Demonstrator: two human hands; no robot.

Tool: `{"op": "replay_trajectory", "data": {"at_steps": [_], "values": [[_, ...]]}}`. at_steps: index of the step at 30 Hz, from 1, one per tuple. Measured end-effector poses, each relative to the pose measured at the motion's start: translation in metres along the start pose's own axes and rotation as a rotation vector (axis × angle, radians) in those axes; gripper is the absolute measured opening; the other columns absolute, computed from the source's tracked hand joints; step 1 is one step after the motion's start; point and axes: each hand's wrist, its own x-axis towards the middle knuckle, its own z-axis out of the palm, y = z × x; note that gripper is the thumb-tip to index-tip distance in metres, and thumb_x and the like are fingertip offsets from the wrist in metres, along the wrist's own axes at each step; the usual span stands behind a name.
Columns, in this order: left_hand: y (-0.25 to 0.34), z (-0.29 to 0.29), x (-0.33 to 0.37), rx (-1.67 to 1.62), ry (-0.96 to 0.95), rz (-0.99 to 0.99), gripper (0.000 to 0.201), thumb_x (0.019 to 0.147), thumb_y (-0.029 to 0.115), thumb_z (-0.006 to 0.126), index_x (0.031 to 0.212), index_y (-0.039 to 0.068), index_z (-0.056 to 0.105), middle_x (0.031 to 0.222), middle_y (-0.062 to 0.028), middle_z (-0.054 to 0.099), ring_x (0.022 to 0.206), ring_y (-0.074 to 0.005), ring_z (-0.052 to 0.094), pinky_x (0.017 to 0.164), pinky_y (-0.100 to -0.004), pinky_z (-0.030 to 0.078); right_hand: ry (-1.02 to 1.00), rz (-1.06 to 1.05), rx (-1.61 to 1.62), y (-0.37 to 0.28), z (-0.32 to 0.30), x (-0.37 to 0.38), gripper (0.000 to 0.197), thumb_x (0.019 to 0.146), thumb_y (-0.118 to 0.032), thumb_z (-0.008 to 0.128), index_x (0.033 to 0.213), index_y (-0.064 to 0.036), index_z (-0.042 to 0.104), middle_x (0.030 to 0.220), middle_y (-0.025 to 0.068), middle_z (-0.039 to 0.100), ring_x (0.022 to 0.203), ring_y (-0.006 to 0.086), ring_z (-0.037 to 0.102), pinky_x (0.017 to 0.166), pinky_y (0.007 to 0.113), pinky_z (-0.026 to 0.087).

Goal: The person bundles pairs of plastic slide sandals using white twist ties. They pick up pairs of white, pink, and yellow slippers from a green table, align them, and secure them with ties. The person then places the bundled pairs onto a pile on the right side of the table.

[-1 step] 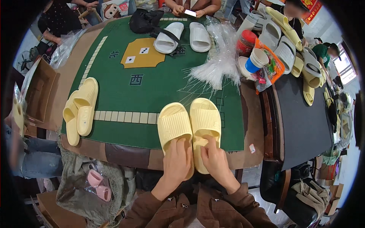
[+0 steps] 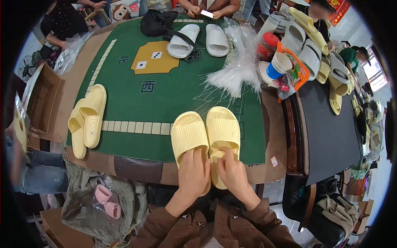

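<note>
Between the previous picture and this one almost nothing has changed: both hands and the pale-yellow slide sandals under them lie where they did, so the handling looks paused or very slight. The left sandal [image 2: 189, 134] and the right sandal [image 2: 223, 126] sit side by side at the near edge of the table [image 2: 275, 132], partly over its green mat [image 2: 165, 103], toes pointing away from the person and heels toward the body. The left hand [image 2: 193, 171] lies over the heel half of the left sandal, its fingers close together and reaching forward to the strap opening, the thumb along the inner side. The right hand [image 2: 235, 173] comes in at a slant from the right, knuckles bent, with the index finger and thumb somewhat apart inside the right sandal's opening. Fingertips are partly hidden, so whether either hand clamps the material or merely rests on it cannot be told. Both wrists stand low, just off the table edge, and brown sleeves [image 2: 159, 225] cover the forearms. Another yellow pair [image 2: 95, 115] lies apart to the left, one sandal overlapping the other.
</note>
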Motion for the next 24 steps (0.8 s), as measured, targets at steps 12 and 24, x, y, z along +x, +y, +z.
{"op": "replay_trajectory", "data": {"at_steps": [12,24], "values": [[-0.015,0.009,0.052,-0.064,-0.404,-0.140,0.058,0.081,0.043,0.069,0.101,-0.010,0.059,0.091,-0.0283,0.065,0.085,-0.0423,0.065,0.074,-0.0470,0.053,0.062,-0.101,0.276,0.006,-0.005,0.027,0.017,0.093,-0.009,0.057,0.106,0.0015,0.062,0.097,0.0191,0.065,0.086,0.0379,0.064,0.071,0.042,0.052],[-0.036,0.035,0.043,0.077,-0.138,0.061,0.053,0.091,0.047,0.056,0.094,-0.006,0.062,0.077,-0.0238,0.066,0.070,-0.0400,0.066,0.062,-0.0469,0.053,0.083,-0.179,0.060,0.002,0.000,0.023,0.023,0.094,-0.015,0.054,0.110,-0.0024,0.064,0.109,0.0143,0.064,0.098,0.0348,0.059,0.082,0.041,0.049]]}}
